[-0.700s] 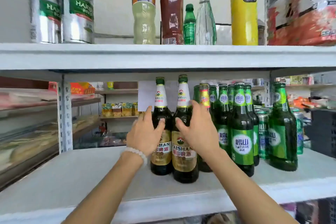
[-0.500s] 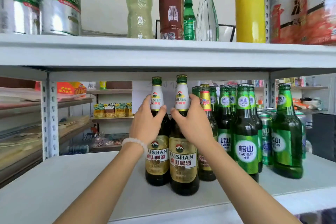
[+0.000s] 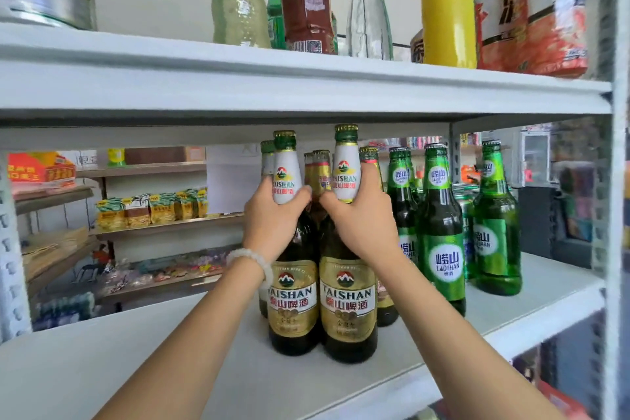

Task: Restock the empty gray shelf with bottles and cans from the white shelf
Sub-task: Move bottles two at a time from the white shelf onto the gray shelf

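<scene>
While both stand upright, left hand (image 3: pixel 272 215) gripping left bottle (image 3: pixel 293 283), right hand (image 3: pixel 361 225) right bottle (image 3: pixel 347 300).

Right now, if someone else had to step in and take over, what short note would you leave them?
Left hand grips the neck of the left brown beer bottle. Right hand grips the neck of the right brown beer bottle. Both bottles stand at the front of the white shelf, not visibly lifted. Green beer bottles wait to the right. Left to do: carry these two to the gray shelf, out of view, then fetch more.
</scene>
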